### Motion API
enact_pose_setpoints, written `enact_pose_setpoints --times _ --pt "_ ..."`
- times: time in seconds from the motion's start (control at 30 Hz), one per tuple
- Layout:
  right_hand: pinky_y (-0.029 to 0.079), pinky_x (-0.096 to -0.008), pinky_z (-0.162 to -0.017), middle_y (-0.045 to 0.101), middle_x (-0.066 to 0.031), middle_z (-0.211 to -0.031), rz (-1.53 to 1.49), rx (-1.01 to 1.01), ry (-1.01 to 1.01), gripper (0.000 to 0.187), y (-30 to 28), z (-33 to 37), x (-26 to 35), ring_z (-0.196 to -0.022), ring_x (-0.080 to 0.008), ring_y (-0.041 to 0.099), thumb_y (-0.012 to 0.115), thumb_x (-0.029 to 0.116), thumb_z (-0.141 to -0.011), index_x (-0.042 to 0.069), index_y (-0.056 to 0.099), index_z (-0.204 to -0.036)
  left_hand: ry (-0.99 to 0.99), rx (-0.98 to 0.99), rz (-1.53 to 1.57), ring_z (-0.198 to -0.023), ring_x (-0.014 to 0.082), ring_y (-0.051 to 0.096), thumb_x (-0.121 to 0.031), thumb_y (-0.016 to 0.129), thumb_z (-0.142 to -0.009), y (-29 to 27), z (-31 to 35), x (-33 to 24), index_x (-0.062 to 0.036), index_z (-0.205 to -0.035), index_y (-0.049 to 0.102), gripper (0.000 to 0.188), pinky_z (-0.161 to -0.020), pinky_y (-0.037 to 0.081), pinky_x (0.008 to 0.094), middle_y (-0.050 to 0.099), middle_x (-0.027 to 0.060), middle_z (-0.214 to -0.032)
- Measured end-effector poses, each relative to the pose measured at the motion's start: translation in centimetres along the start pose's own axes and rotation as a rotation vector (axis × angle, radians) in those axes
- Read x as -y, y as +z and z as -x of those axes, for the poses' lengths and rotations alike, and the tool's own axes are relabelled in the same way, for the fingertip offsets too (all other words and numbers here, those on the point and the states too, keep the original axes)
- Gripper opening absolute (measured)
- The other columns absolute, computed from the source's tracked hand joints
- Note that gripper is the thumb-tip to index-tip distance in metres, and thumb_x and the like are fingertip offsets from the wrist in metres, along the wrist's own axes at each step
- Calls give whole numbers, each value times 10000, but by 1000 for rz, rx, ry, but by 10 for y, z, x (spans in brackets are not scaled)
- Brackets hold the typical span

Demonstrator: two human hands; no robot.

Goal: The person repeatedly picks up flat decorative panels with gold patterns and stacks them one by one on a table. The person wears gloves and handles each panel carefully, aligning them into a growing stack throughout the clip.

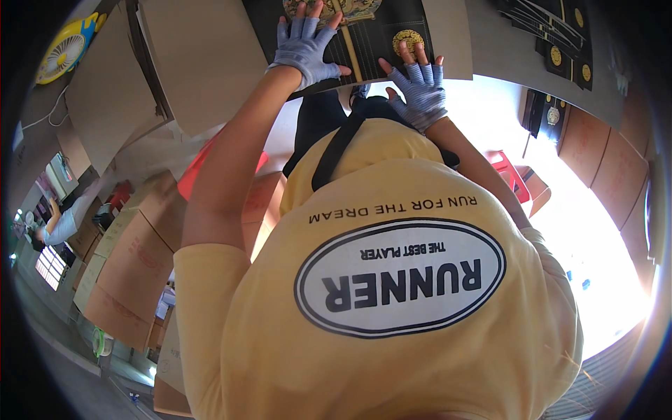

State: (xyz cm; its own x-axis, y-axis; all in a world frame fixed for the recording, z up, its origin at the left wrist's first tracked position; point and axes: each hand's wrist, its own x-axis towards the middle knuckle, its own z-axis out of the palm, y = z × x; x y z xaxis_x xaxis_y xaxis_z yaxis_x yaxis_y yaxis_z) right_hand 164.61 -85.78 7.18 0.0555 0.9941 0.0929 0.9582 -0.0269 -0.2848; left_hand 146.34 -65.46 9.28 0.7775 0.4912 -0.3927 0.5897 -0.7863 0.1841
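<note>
A black printed sheet (378,49) with gold motifs lies along the near edge of the grey surface (500,59), over a plain brown board. The left hand (304,52), in a fingerless glove, rests spread on it; the right hand (420,87) has its fingertips on the sheet near that same edge. The fingers of both are apart, clamped on nothing. The sheet looks thin, light and fairly stiff—probably a little slippery, its print easy to scuff or crease—so its edges or corners seem the best hold. More black printed pieces (542,28) lie toward the surface's right edge. Brown cartons (584,143) stand beyond that edge, and a large carton (136,259) stands off to the left; what they contain cannot be seen.
</note>
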Motion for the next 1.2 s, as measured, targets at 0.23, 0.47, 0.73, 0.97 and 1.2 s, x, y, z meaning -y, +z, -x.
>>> enact_pose_setpoints --times 0.23,0.47,0.73,0.97,1.2 --pt "196 -666 -1096 299 -60 -1539 -22 14 4 612 -6 -2 2 -1443 -301 228 675 344 -782 337 509 -1371 11 -43 -13 -1462 425 62 -644 636 -756 -10 4 -4 -200 -1530 236 978 -1129 108 626 80 206 -1594" --pt "200 -705 -1061 388 -38 -1468 171 154 -81 461 -30 -70 1 -1386 -329 305 503 453 -922 290 514 -1353 26 -122 -1 -1476 389 -21 -770 604 -674 11 5 4 -261 -1548 151 1108 -1134 53 642 2 146 -1607" --pt "167 -704 -1092 133 14 -1617 485 211 -88 522 -17 -257 -61 -1490 -292 88 337 488 -995 390 255 -1501 12 -72 164 -1474 399 -2 -684 729 -625 1 10 1 -276 -1541 179 1144 -1136 53 634 4 139 -1607" --pt "428 -444 -996 599 -156 -1263 283 396 8 477 -11 -424 -119 -1183 -318 556 362 438 -961 112 634 -1179 1 -62 291 -1486 338 -18 -642 772 -605 4 9 -2 -316 -1535 177 1151 -1150 54 619 -15 72 -1615" --pt "494 -462 -896 685 -164 -1069 233 205 110 423 14 -452 -144 -1080 -326 624 388 400 -965 112 696 -998 -4 -87 246 -1481 360 18 -632 777 -592 -2 9 -1 -303 -1528 217 1139 -1145 77 626 40 97 -1611"
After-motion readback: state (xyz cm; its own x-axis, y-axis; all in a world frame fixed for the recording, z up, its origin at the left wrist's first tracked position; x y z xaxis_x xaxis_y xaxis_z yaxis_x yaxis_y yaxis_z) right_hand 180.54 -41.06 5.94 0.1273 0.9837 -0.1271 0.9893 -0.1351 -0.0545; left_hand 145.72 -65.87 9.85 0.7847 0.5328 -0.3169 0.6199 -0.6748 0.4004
